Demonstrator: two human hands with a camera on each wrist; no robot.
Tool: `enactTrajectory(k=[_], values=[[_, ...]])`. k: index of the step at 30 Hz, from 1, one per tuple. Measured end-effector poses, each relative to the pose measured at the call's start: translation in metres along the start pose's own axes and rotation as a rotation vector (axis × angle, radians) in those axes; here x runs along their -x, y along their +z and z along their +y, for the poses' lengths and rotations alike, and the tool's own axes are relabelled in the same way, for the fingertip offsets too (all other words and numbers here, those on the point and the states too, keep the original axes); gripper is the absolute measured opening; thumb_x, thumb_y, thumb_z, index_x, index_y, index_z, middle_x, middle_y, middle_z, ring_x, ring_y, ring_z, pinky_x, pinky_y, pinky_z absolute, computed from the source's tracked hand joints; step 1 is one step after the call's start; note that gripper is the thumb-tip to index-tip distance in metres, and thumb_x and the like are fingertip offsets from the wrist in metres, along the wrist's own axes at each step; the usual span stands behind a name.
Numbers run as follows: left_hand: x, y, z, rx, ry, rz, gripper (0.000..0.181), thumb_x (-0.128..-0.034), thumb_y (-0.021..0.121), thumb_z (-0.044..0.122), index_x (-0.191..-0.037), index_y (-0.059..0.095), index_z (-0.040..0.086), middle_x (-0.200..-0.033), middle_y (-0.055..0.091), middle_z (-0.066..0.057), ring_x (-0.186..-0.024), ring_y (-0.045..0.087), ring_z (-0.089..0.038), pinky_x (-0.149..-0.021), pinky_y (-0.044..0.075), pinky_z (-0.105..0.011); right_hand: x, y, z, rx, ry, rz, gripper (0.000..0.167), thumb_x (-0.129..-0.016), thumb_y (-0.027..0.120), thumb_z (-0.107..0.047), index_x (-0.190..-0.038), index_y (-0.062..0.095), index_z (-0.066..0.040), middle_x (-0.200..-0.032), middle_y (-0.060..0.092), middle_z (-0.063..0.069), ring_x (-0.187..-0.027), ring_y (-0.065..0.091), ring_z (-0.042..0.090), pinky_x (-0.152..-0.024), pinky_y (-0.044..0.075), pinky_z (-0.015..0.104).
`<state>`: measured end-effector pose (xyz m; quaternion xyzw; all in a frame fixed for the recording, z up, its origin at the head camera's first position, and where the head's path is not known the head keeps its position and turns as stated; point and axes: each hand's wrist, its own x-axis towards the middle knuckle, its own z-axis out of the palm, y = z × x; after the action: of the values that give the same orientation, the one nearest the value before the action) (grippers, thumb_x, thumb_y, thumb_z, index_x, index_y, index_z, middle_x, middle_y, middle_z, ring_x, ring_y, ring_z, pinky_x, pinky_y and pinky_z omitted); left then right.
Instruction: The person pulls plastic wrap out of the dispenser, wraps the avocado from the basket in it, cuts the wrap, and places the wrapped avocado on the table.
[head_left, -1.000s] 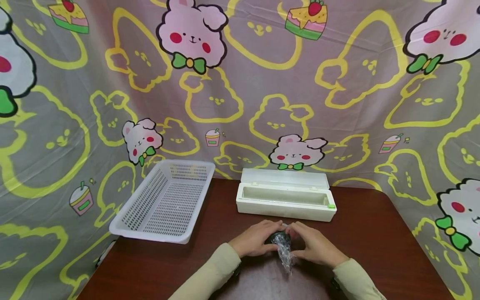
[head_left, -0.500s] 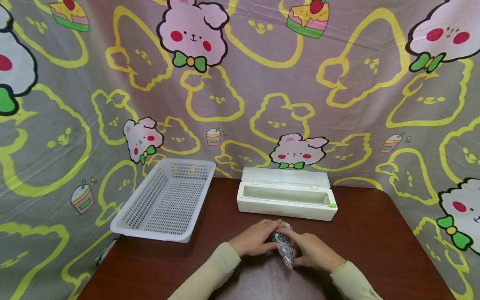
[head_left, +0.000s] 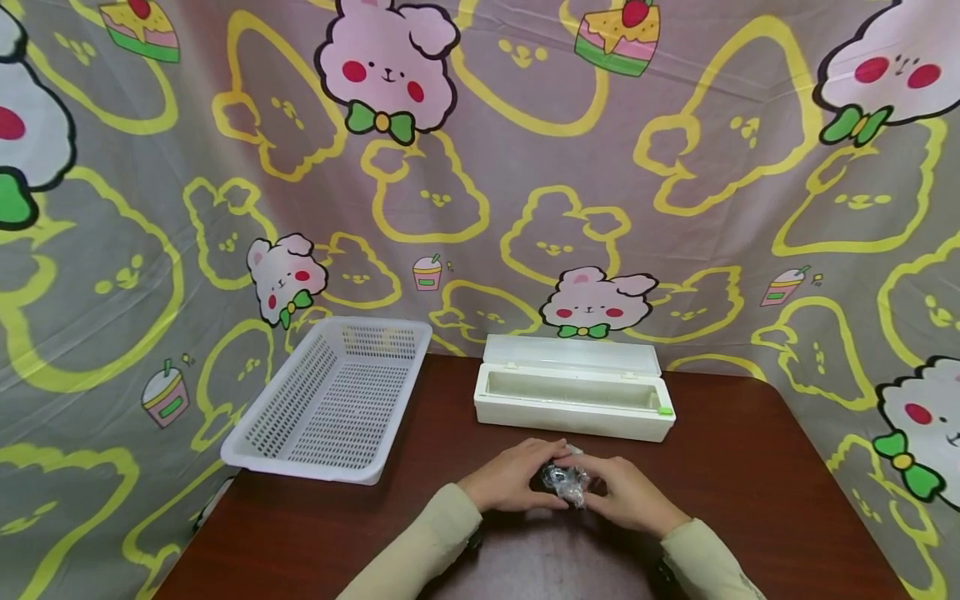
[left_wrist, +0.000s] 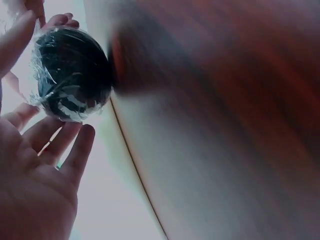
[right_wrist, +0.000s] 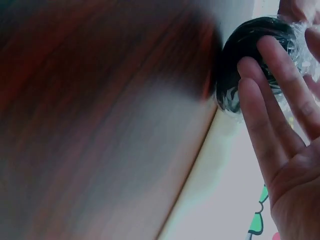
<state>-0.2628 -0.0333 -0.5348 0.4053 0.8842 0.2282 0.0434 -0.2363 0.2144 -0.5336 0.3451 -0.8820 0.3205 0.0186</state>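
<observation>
A dark, round object (head_left: 553, 477) wrapped in crinkled clear plastic film sits low at the table, between my two hands. My left hand (head_left: 512, 478) holds its left side, thumb toward me and fingers round the far side. From the other side my right hand (head_left: 628, 498) grips it, its thumb at the bunched film (head_left: 574, 492). In the left wrist view the glossy dark ball (left_wrist: 75, 72) touches the fingertips of the left hand (left_wrist: 45, 180). Several right fingers (right_wrist: 280, 70) lie on its surface in the right wrist view. What the object is cannot be told through the film.
Behind my hands stands a long white cling film box (head_left: 555, 417) with its lid raised and a green slider (head_left: 664, 411) at the right end. A white perforated basket (head_left: 300, 473) is at the left of the brown table (head_left: 750, 483). A patterned cloth (head_left: 480, 167) hangs behind.
The loose tail of film that hung toward me is now gathered up against the dark object. My right hand has shifted its hold and its thumb has moved to the film. My left hand stays nearly still.
</observation>
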Motion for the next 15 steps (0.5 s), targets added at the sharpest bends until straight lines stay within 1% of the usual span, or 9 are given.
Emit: enactTrajectory(k=[2, 4, 6, 7, 9, 12, 13, 15], values=[[-0.0011, 0.0004, 0.001, 0.014, -0.024, 0.006, 0.085, -0.0949, 0.068, 0.058, -0.161, 0.037, 0.016, -0.155, 0.051, 0.007, -0.144, 0.046, -0.012, -0.115, 0.044, -0.035, -0.0007, -0.0004, -0.0005, -0.013, 0.018, 0.026, 0.048, -0.09, 0.08, -0.012, -0.135, 0.064, -0.021, -0.09, 0.072, -0.015, -0.077, 0.061, -0.004, -0.067, 0.053, 0.025], [-0.002, 0.0007, 0.0014, 0.028, -0.04, 0.011, 0.08, -0.0969, 0.066, 0.056, -0.16, 0.04, 0.015, -0.153, 0.053, 0.007, -0.142, 0.047, -0.012, -0.114, 0.045, -0.034, -0.0012, -0.0005, -0.0009, -0.024, 0.056, 0.049, 0.044, -0.09, 0.081, -0.014, -0.129, 0.063, -0.021, -0.081, 0.066, -0.018, -0.074, 0.061, -0.004, -0.065, 0.053, 0.025], [-0.0027, 0.0009, 0.0013, 0.044, -0.048, 0.015, 0.074, -0.0984, 0.065, 0.054, -0.158, 0.043, 0.017, -0.152, 0.054, 0.008, -0.141, 0.048, -0.012, -0.114, 0.045, -0.033, -0.0022, -0.0004, -0.0012, -0.019, 0.09, 0.084, 0.041, -0.088, 0.083, -0.015, -0.123, 0.062, -0.021, -0.08, 0.065, -0.018, -0.074, 0.062, -0.002, -0.067, 0.053, 0.026], [-0.0029, 0.0009, 0.0011, 0.048, -0.045, 0.018, 0.071, -0.0993, 0.064, 0.053, -0.158, 0.044, 0.018, -0.153, 0.054, 0.008, -0.141, 0.048, -0.012, -0.114, 0.045, -0.033, -0.0026, -0.0001, -0.0011, -0.011, 0.104, 0.103, 0.041, -0.086, 0.084, -0.014, -0.12, 0.062, -0.021, -0.082, 0.066, -0.017, -0.076, 0.063, 0.0, -0.068, 0.054, 0.027], [-0.0032, 0.0016, -0.0002, 0.063, -0.04, 0.022, 0.066, -0.101, 0.062, 0.051, -0.156, 0.046, 0.019, -0.154, 0.052, 0.007, -0.141, 0.048, -0.012, -0.114, 0.044, -0.032, -0.0034, 0.0003, -0.001, -0.003, 0.134, 0.136, 0.045, -0.083, 0.087, -0.015, -0.121, 0.063, -0.02, -0.091, 0.066, -0.013, -0.082, 0.067, 0.006, -0.072, 0.056, 0.029], [-0.0035, 0.003, -0.0021, 0.1, -0.043, 0.03, 0.061, -0.1027, 0.059, 0.05, -0.155, 0.047, 0.022, -0.155, 0.052, 0.004, -0.141, 0.048, -0.012, -0.114, 0.044, -0.032, -0.004, 0.0009, 0.0, -0.012, 0.158, 0.171, 0.055, -0.082, 0.089, -0.015, -0.13, 0.063, -0.013, -0.11, 0.064, -0.001, -0.097, 0.071, 0.02, -0.081, 0.06, 0.036], [-0.0037, 0.0034, -0.0027, 0.119, -0.049, 0.031, 0.061, -0.1027, 0.059, 0.051, -0.155, 0.047, 0.023, -0.154, 0.052, 0.003, -0.139, 0.049, -0.013, -0.113, 0.045, -0.033, -0.0041, 0.0011, 0.0004, -0.025, 0.166, 0.173, 0.059, -0.082, 0.089, -0.016, -0.134, 0.062, -0.01, -0.115, 0.062, 0.003, -0.102, 0.071, 0.025, -0.084, 0.061, 0.039], [-0.0038, 0.004, -0.0034, 0.167, -0.065, 0.035, 0.061, -0.1019, 0.06, 0.052, -0.154, 0.046, 0.024, -0.151, 0.054, 0.002, -0.137, 0.051, -0.012, -0.112, 0.046, -0.033, -0.0042, 0.0008, 0.0013, -0.06, 0.183, 0.162, 0.067, -0.083, 0.089, -0.018, -0.141, 0.058, -0.006, -0.121, 0.059, 0.01, -0.106, 0.071, 0.031, -0.087, 0.061, 0.043]])
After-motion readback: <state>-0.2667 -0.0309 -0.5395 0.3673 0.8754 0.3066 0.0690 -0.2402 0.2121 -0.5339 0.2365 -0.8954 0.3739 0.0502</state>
